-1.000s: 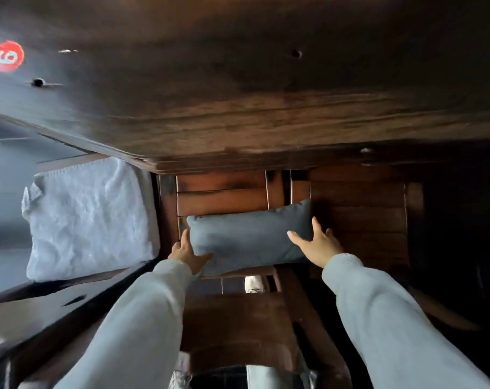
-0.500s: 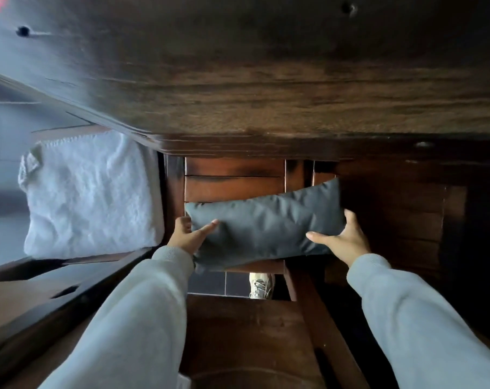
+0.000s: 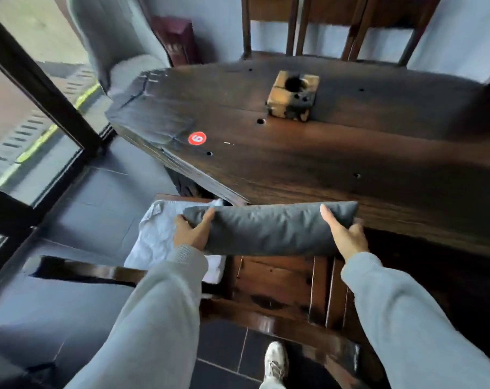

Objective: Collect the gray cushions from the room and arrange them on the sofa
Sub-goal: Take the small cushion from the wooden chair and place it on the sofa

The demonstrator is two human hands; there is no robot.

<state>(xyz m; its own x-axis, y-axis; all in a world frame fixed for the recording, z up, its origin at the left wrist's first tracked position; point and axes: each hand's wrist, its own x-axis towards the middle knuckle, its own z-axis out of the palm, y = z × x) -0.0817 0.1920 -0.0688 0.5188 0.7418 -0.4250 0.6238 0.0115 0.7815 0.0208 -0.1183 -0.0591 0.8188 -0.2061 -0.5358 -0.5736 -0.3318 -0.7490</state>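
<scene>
I hold a flat gray cushion [image 3: 269,228] level in the air, just above a dark wooden chair [image 3: 277,287] and at the near edge of the wooden table [image 3: 336,161]. My left hand [image 3: 191,233] grips its left end, thumb on top. My right hand [image 3: 343,234] grips its right end, thumb also on top. Both arms wear light gray sleeves.
A white cushion [image 3: 156,234] lies on a neighbouring chair to the left. On the table stand a wooden block holder [image 3: 293,95] and a red number sticker [image 3: 197,138]. More chairs [image 3: 322,26] stand beyond the table. A glass door [image 3: 27,113] is at left. My shoe [image 3: 276,363] shows below.
The cushion has come up off the chair seat to table-edge height, both hands still on its ends. The camera view has swung up from under the table to over its top.
</scene>
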